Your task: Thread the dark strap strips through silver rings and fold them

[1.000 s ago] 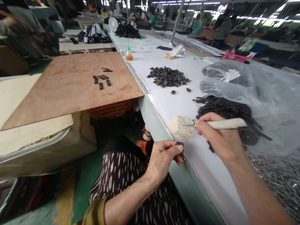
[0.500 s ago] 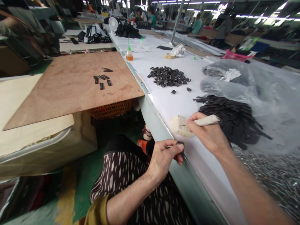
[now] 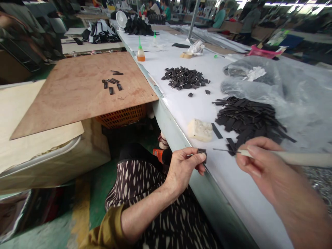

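My left hand (image 3: 185, 166) is closed at the table's edge, pinching a small black strip (image 3: 202, 152) between thumb and fingers. In my right hand (image 3: 269, 173) is an awl-like tool (image 3: 290, 157) with a thick pale handle and a thin metal tip. The tip points left at the black strip, a short way from it. Just beyond my left hand lies a cream foam block (image 3: 200, 130), with a loose black strip (image 3: 217, 131) beside it. A heap of black strips (image 3: 246, 116) lies past my right hand, which partly covers it.
Farther along the white table (image 3: 166, 52) are a pile of small folded black pieces (image 3: 185, 77), a bottle of orange liquid (image 3: 141, 55) and a tape roll (image 3: 186, 55). Clear plastic sheeting (image 3: 298, 90) lies at right. A wooden board (image 3: 64, 90) at left carries several black strips.
My right hand has drawn the tool away from the foam block, toward me and to the right. My left hand stays nearly in place with the strip. The view has tilted slightly.
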`<state>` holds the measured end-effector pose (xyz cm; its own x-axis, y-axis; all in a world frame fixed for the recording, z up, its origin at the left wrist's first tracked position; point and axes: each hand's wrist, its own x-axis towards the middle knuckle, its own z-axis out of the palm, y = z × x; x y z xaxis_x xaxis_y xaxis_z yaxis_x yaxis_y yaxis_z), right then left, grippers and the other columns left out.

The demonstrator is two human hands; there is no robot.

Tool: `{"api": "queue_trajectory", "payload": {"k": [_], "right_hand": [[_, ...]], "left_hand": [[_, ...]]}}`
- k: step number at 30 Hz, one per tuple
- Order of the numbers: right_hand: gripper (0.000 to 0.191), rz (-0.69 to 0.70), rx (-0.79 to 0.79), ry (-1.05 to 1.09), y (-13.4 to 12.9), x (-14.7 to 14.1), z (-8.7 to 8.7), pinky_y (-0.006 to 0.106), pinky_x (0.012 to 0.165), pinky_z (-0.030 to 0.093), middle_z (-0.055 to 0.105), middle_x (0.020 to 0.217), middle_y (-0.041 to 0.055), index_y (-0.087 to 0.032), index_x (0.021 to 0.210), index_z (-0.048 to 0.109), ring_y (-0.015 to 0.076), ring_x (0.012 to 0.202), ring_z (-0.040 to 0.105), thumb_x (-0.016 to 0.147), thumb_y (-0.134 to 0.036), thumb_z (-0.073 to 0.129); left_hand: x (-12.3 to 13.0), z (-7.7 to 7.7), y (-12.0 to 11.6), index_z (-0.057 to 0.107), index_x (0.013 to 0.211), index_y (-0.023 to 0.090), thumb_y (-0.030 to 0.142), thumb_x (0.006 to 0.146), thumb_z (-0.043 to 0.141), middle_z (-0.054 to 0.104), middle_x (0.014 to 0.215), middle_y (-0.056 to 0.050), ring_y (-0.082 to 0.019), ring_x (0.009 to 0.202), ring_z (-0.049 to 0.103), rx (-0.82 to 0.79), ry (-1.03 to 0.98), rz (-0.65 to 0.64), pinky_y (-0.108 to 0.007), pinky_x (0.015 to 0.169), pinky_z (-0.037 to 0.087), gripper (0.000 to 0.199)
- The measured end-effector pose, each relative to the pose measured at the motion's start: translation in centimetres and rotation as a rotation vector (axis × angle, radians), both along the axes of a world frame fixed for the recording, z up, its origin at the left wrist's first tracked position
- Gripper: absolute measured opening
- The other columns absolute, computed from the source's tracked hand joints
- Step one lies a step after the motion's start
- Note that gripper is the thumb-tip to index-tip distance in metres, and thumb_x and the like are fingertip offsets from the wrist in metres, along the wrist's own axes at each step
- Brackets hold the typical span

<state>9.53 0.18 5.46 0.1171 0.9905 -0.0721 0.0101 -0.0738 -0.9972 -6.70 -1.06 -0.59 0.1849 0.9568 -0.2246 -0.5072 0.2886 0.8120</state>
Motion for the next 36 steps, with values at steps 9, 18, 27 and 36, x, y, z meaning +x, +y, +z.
{"api": "queue_trajectory", "payload": {"k": [9, 18, 27, 36], "right_hand": [[0.011, 0.056, -0.026, 0.052, -1.2, 0.2, -1.1, 0.018, 0.048, 0.036, 0.054, 0.058, -0.0005, -0.020, 0.069, 0.056, 0.0088, 0.058, 0.046, 0.077, -0.026, 0.060], [0.015, 0.064, -0.084, 0.037, -1.2, -0.3, -1.6, 0.017, 0.048, 0.035, 0.053, 0.057, -0.0003, -0.020, 0.068, 0.055, 0.0090, 0.060, 0.047, 0.074, -0.031, 0.063], [0.011, 0.098, -0.097, 0.014, -1.3, -0.3, -1.5, 0.020, 0.049, 0.035, 0.054, 0.058, -0.0006, -0.021, 0.068, 0.056, 0.0097, 0.058, 0.044, 0.075, -0.028, 0.061], [0.009, 0.004, -0.015, -0.034, -1.2, 0.5, -0.1, 0.022, 0.051, 0.038, 0.054, 0.060, 0.0005, -0.020, 0.066, 0.059, 0.0111, 0.060, 0.049, 0.070, -0.025, 0.065]], "left_hand": [[1.0, 0.8, -0.8, 0.060, 0.066, 0.010, 0.024, 0.076, 0.059, 0.055, 0.050, -0.002, -0.010, 0.048, 0.049, 0.023, 0.014, -0.018, -0.025, 0.059, 0.039, 0.017], [1.1, 0.8, -0.8, 0.061, 0.066, 0.010, 0.026, 0.077, 0.059, 0.056, 0.051, -0.002, -0.010, 0.049, 0.050, 0.036, 0.001, -0.007, -0.024, 0.059, 0.038, 0.020], [0.6, 0.1, -0.7, 0.060, 0.064, 0.012, 0.030, 0.076, 0.060, 0.054, 0.049, 0.000, -0.009, 0.046, 0.048, 0.006, -0.018, 0.007, -0.024, 0.057, 0.036, 0.021], [0.6, -0.2, -0.8, 0.057, 0.061, 0.013, 0.027, 0.077, 0.059, 0.053, 0.048, 0.001, -0.009, 0.045, 0.046, 0.004, -0.012, 0.001, -0.025, 0.058, 0.035, 0.021]]}}
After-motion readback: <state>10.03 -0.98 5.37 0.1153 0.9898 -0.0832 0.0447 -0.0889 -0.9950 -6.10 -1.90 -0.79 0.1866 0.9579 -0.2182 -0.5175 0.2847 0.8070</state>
